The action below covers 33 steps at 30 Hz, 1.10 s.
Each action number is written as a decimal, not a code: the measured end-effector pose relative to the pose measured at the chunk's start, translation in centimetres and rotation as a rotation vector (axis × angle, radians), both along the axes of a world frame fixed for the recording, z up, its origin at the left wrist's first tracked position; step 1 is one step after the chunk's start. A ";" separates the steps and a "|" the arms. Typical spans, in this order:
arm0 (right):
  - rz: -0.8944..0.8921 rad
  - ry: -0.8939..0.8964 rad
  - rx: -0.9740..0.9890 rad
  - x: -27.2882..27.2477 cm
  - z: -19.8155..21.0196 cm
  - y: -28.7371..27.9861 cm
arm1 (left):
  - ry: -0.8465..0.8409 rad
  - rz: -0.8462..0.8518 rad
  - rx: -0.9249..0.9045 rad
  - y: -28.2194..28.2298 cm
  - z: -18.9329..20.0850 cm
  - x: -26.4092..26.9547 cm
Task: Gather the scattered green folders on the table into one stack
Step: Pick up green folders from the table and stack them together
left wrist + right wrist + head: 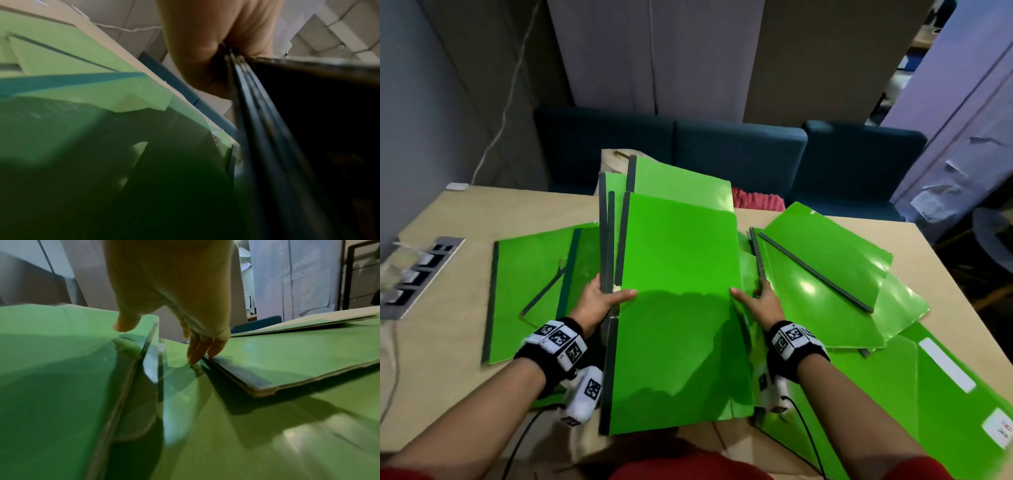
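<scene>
- Green bundle of folders [678, 308] held between both hands, lifted and tilted above the desk [465, 219], dark spines to the left, edges fanned and uneven at the far end.
- Left hand [599, 301]: grip closed on the spine side, thumb on top of the cover, fingers under; wrist view confirms the spines wedged against the palm.
- Right hand [760, 305]: thumb on the cover edge, fingers straight, tips reaching down to a loose folder [287, 356] just beside the bundle; no curl round it visible.
- Handling (est.): glossy covers, likely slippery; thin card, flexes; light each, bundle heavier. Best hold approx. mid-length on both long edges, spine side firmest.
- More loose folders lie flat to the left [530, 291] and overlapping to the right [825, 260]; not yet stacked.
- Desk: pale wood, socket panel [417, 274] inset at left.
- Room: blue sofa [722, 157] behind the desk, grey partitions beyond.
</scene>
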State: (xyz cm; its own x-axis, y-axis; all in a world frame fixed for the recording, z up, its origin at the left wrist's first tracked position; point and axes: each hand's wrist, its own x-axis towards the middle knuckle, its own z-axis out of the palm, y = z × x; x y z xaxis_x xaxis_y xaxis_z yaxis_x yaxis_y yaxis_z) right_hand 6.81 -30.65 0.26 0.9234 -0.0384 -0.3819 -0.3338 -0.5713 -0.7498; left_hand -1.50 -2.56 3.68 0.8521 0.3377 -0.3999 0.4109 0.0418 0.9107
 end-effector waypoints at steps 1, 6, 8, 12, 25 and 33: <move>-0.009 -0.008 0.071 0.2 0.3 0.3 | -0.022 0.009 -0.009 0.1 0.4 -0.2; 0.034 0.023 0.298 1.2 2.3 1.2 | -0.139 -0.008 -0.038 0.8 1.7 -0.7; 0.076 0.055 0.346 1.3 3.2 1.5 | -0.157 -0.011 -0.055 1.3 2.2 -0.9; 0.092 -0.020 0.386 1.4 4.1 2.3 | -0.223 -0.040 0.002 2.8 3.3 -1.1; 0.362 -0.116 0.592 2.3 11.6 7.5 | -0.544 0.203 0.122 8.2 10.2 -0.2; 0.442 -0.223 0.695 4.7 16.5 9.5 | -0.687 0.198 0.192 8.9 15.0 0.6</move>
